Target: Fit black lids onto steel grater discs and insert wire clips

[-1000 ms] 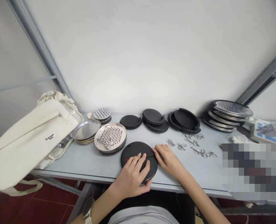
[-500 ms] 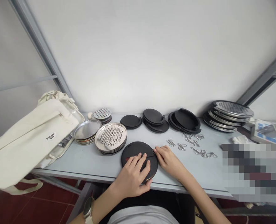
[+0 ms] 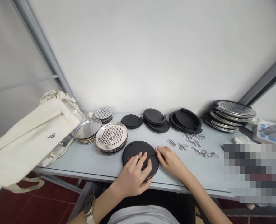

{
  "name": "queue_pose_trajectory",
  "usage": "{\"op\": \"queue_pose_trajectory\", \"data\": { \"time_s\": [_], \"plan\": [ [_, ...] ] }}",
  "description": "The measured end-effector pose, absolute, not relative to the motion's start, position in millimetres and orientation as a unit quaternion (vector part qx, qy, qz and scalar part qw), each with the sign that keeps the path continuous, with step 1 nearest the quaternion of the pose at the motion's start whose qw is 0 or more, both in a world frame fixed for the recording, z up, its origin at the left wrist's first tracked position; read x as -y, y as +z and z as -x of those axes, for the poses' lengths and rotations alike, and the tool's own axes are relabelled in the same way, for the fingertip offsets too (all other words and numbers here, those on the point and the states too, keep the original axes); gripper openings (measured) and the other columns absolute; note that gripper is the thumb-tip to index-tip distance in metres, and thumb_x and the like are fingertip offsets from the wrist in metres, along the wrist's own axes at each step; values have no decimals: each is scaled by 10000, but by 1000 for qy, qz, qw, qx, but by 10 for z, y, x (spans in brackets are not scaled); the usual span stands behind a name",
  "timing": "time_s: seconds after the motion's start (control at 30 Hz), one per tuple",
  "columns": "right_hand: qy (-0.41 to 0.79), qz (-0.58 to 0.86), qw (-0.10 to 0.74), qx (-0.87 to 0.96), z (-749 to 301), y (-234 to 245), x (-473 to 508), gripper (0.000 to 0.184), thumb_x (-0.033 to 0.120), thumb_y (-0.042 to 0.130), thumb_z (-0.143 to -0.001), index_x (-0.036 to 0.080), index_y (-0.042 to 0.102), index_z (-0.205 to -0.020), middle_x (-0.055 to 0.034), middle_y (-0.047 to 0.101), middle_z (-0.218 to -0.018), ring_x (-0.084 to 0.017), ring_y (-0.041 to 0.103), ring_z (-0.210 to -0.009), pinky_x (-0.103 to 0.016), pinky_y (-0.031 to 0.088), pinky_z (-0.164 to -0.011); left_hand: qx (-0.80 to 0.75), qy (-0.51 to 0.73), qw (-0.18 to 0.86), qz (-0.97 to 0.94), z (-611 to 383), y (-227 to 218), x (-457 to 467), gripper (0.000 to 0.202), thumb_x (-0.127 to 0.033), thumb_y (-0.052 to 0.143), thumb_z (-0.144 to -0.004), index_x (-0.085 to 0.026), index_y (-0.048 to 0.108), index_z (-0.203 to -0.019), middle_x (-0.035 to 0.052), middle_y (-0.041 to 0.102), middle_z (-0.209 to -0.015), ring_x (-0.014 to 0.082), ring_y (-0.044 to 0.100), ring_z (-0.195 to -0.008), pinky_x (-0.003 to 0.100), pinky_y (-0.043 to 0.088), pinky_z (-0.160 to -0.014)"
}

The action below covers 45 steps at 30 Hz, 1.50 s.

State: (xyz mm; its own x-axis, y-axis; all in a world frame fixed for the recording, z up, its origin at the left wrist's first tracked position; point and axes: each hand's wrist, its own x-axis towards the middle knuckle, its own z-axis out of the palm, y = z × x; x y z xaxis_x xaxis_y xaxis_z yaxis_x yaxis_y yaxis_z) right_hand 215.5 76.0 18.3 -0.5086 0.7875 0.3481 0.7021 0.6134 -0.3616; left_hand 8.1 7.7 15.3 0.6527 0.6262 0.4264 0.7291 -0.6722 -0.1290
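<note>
My left hand [image 3: 133,174] holds a black round case [image 3: 138,147] at the table's front edge, fingers across its top and thumb at the near rim. A red mark shows on the case beside my fingers, and a seam runs to its right edge. There my right hand [image 3: 167,158] pinches a small metal wire clip [image 3: 155,150] against the rim; my fingers cover most of it. Several loose wire clips [image 3: 182,146] lie to the right. Just left of the case is a stack of round metal grater plates [image 3: 111,137].
Behind lie black round covers [image 3: 131,120] and stacked black rimmed trays [image 3: 185,119]. Plain metal discs [image 3: 87,128] and small graters [image 3: 102,113] sit at left, next to a cream bag [image 3: 35,133]. A tall stack of graters [image 3: 233,109] stands far right, near a blurred patch.
Both hands keep their hold on the case and the clip, with almost no movement. The whole view has shifted slightly.
</note>
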Motion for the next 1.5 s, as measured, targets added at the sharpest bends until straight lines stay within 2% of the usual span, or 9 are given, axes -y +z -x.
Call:
{"op": "queue_pose_trajectory", "data": {
  "time_s": [0.57, 0.87, 1.13, 1.3, 1.5],
  "plan": [
    [-11, 437, 219, 873, -2153, 152, -755, 257, 174, 335, -945, 217, 440, -714, -28, 544, -586, -199, 537, -571, -295, 364, -581, 379, -180, 152, 895, -92, 117, -83, 483, -396, 453, -902, -130, 493, -1303, 195, 463, -1387, 338, 452, -1260, 420, 416, -970],
    [52, 416, 247, 874, -2071, 172, -613, 267, 177, 338, -952, 222, 424, -703, -17, 536, -598, -189, 529, -585, -288, 377, -581, 413, -186, 127, 883, -94, 173, -108, 508, -389, 480, -890, -124, 481, -1324, 197, 481, -1369, 333, 486, -1223, 428, 433, -945],
    [106, 486, 292, 817, -2088, 172, -647, 260, 251, 319, -990, 231, 389, -741, -10, 521, -634, -192, 527, -604, -287, 389, -581, 400, -203, 123, 885, -78, 145, -89, 493, -346, 500, -844, -123, 518, -1284, 183, 496, -1354, 343, 481, -1220, 436, 430, -937],
    [117, 485, 278, 821, -2082, 157, -659, 214, 238, 324, -987, 233, 381, -781, -11, 536, -667, -204, 546, -642, -290, 399, -603, 382, -213, 110, 892, -71, 174, -83, 504, -330, 518, -801, -125, 534, -1261, 187, 506, -1336, 339, 489, -1200, 437, 428, -934],
    [91, 477, 254, 837, -2074, 167, -656, 246, 226, 299, -993, 231, 394, -766, -13, 534, -641, -211, 541, -631, -300, 397, -609, 368, -216, 90, 900, -48, 188, -69, 522, -335, 540, -765, -128, 542, -1245, 180, 513, -1325, 330, 487, -1195, 431, 419, -951]
  ]
}}
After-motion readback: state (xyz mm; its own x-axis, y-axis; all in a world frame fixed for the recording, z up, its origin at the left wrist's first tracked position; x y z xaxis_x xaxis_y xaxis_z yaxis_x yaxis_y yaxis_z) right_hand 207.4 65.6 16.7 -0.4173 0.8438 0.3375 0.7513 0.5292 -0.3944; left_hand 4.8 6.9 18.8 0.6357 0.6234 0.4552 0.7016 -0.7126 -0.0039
